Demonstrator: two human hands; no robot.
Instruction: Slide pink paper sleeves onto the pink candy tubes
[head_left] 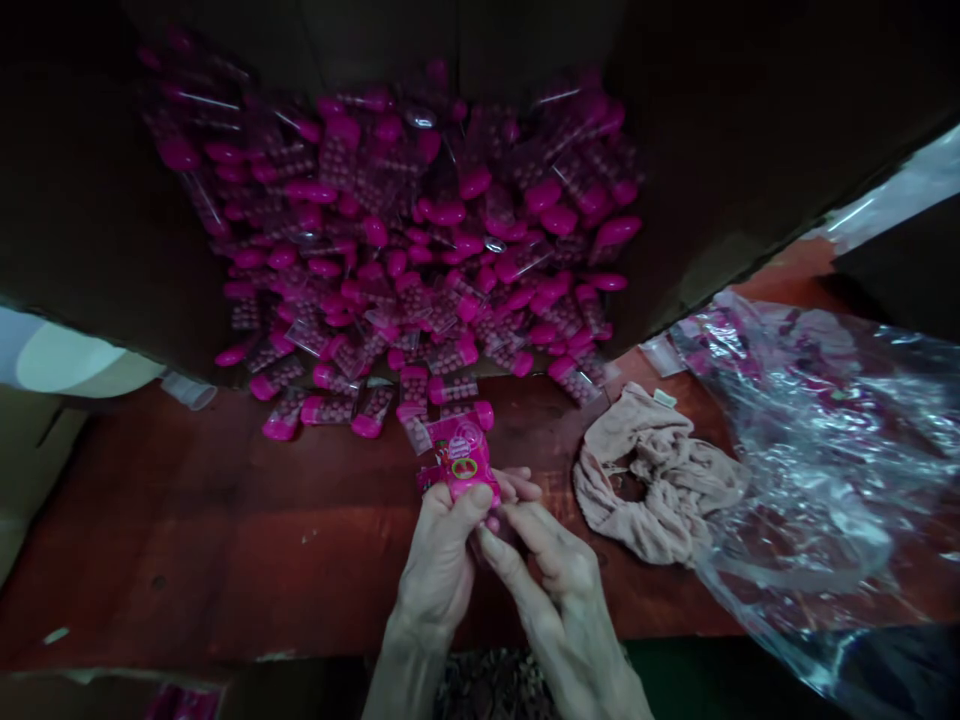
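Observation:
My left hand (442, 555) and my right hand (544, 560) meet over the near edge of a red-brown table (225, 540). Together they pinch a small pink candy pack with a printed label (463, 462), held upright between the fingertips. The left thumb presses on its lower front; the right fingers close in from the right side. Just beyond the pack lies a large heap of pink-capped clear candy tubes (420, 250), spilling out of an open cardboard box (712, 150) lying on its side.
A crumpled beige cloth (652, 480) lies right of my hands. A big clear plastic bag (832, 450) covers the table's right side. A pale round object (52, 360) sits at the far left. Something pink (184, 703) shows at the bottom left.

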